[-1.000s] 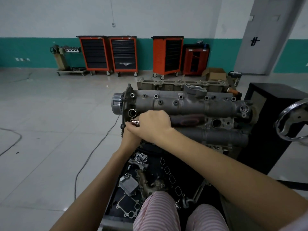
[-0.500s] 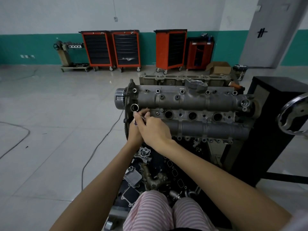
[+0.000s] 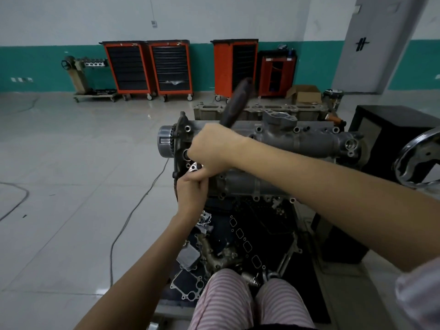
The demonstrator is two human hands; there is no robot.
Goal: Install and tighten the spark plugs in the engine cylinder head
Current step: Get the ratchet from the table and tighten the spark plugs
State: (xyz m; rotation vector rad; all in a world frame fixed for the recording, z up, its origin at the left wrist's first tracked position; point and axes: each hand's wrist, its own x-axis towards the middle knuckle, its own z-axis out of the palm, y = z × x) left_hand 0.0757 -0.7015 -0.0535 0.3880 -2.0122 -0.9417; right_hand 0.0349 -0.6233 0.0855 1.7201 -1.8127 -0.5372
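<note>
Since the earlier frame our right hand (image 3: pixel 212 151) has swung the ratchet handle (image 3: pixel 235 102) upward; its fingers wrap it, left hand (image 3: pixel 191 191) fingers steadying the head at the cylinder head (image 3: pixel 297 141)'s left-end well. Tightening seems unfinished.

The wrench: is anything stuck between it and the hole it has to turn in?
Nothing visible blocks it. The right hand grips the wrench, whose dark handle sticks up and back. The left hand sits just below, at the left end of the engine head. Both hands hide the hole itself.
</note>
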